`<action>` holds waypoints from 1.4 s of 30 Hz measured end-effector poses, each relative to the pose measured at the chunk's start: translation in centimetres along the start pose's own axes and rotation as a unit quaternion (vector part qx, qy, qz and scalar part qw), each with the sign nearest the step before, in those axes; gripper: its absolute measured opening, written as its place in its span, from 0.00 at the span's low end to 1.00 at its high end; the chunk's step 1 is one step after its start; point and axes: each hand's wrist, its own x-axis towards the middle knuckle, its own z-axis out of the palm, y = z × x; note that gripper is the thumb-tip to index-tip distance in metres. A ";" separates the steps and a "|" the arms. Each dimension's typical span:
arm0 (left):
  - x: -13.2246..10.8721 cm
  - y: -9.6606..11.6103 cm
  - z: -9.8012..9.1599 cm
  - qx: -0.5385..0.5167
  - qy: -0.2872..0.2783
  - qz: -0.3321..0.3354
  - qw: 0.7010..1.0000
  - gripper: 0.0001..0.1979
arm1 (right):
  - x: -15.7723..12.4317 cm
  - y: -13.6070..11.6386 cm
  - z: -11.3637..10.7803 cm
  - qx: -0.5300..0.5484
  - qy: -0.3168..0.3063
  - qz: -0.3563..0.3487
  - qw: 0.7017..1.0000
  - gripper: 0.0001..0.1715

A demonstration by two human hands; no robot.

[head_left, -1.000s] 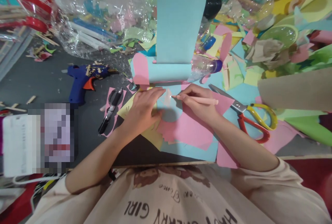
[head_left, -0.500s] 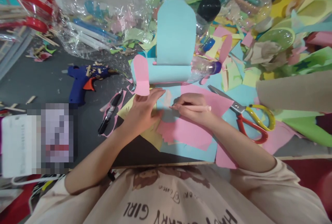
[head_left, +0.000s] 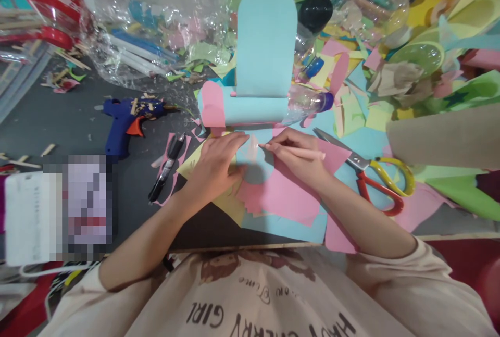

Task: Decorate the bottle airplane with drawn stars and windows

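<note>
In my right hand, a pale pink pen is gripped between closed fingers, its tip pointing left. That tip is at a small pale pink patch on light blue paper. Spread over the paper's left side, my left hand lies with thumb and fingers apart, partly over a yellow sheet. Just beyond both hands lies a clear plastic bottle wrapped in light blue paper, with pink paper strips and a tall blue rounded flap standing up from it.
Scissors lie open right of my right hand. Left are a black pen, a blue glue gun and a blurred-out phone-like object. Pink paper lies near me. Plastic bottles and paper scraps crowd the back and right.
My right hand and the pen have shifted slightly up and right. The tall blue flap reaches higher, and the left pink strip sits differently. My left hand is nearly still.
</note>
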 end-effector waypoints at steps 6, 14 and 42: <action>-0.1 -0.1 0.0 -0.010 0.004 0.007 1.000 0.26 | -0.2 0.1 0.2 -0.035 -0.011 0.001 0.999 0.11; -0.2 0.0 0.0 -0.020 0.002 -0.011 1.000 0.27 | -0.5 0.0 0.1 -0.062 -0.082 -0.025 0.994 0.14; -0.1 -0.1 0.2 0.025 0.016 0.042 0.999 0.25 | -1.0 0.6 -0.4 0.043 -0.017 0.012 0.999 0.13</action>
